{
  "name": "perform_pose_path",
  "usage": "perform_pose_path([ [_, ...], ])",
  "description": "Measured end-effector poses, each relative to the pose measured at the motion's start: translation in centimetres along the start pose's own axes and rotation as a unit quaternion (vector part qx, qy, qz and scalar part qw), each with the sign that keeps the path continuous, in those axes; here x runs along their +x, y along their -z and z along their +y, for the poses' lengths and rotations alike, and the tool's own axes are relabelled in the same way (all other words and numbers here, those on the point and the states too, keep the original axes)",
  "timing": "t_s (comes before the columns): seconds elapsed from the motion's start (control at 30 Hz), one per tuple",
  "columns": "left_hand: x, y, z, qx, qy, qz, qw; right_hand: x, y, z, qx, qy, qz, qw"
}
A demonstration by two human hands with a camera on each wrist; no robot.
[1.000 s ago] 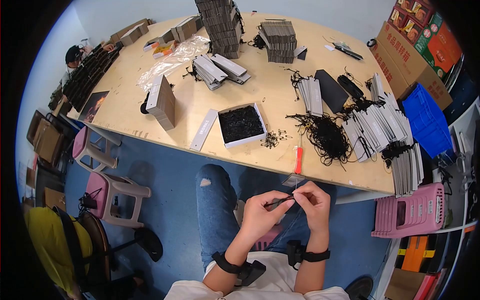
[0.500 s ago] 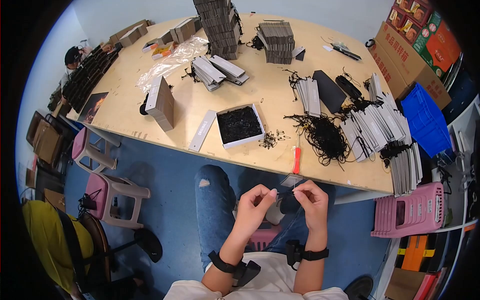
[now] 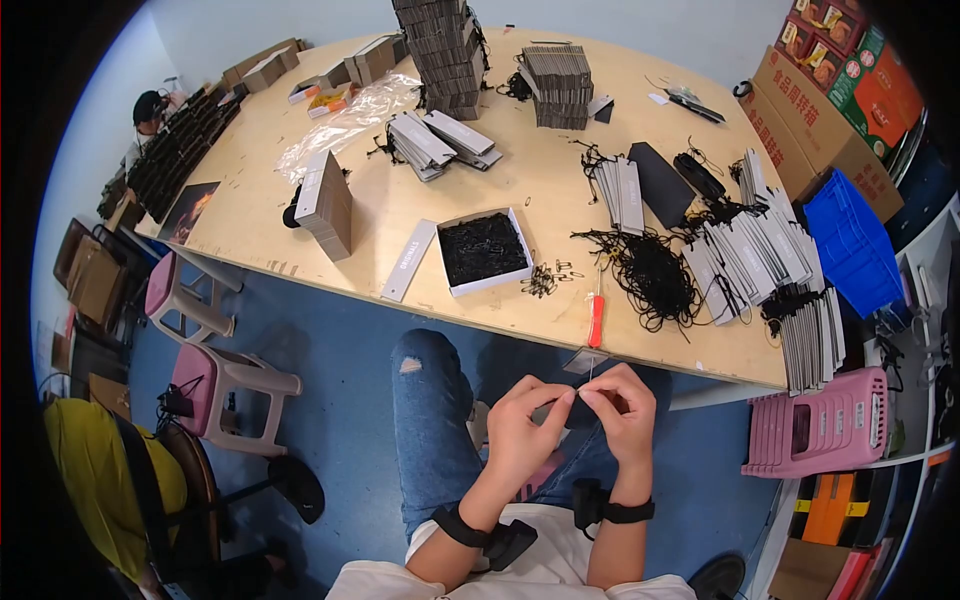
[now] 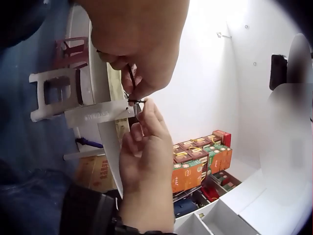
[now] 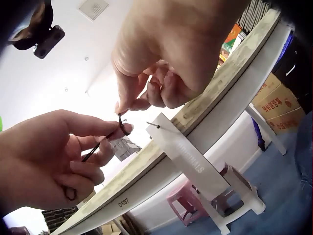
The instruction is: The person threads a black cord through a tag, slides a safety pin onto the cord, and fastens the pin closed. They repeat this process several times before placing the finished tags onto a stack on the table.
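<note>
The left hand (image 3: 522, 428) pinches a thin black cord (image 5: 94, 151) between thumb and forefinger; a small loop of it hangs by the curled lower fingers in the right wrist view. Facing it, the right hand (image 3: 625, 418) pinches the cord's other part at its fingertips. In the head view the fingertips of both hands nearly meet, just off the table's front edge. Beside them a grey lettered tag (image 5: 185, 155) hangs on a thin metal pin (image 5: 153, 124). In the left wrist view the same tag (image 4: 98, 114) lies behind the fingers.
On the table (image 3: 400, 320) are a white box of black pins (image 3: 482, 250), loose pins (image 3: 545, 280), a red-handled tool (image 3: 596, 320), a black cord tangle (image 3: 655, 280) and grey tag stacks (image 3: 325, 210). A blue crate (image 3: 852, 243) stands right, stools (image 3: 235, 395) left.
Half a second ago the hands were apart; the left hand has moved right and the right hand slightly left, bringing the fingertips close together. The things on the table have stayed put.
</note>
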State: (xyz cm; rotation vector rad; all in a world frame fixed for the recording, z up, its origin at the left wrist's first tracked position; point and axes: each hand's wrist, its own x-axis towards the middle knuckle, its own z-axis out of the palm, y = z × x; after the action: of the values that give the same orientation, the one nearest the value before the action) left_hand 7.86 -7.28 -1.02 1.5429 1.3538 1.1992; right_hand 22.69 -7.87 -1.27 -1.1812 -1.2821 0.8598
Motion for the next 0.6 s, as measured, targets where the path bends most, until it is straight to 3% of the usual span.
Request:
perform_pose_path([
  [0.23, 0.2, 0.7, 0.3, -0.021, 0.012, -0.09, 0.996, 0.0, 0.0, 0.2, 0.012, 0.006, 0.006, 1.0],
  [0.37, 0.2, 0.9, -0.2, -0.007, -0.008, -0.128, 0.992, 0.0, 0.4, -0.3, -0.069, 0.009, -0.036, 0.997],
  [0.6, 0.4, 1.1, -0.6, 0.01, -0.013, -0.108, 0.994, 0.0, 0.2, -1.2, -0.11, 0.014, -0.036, 0.993],
])
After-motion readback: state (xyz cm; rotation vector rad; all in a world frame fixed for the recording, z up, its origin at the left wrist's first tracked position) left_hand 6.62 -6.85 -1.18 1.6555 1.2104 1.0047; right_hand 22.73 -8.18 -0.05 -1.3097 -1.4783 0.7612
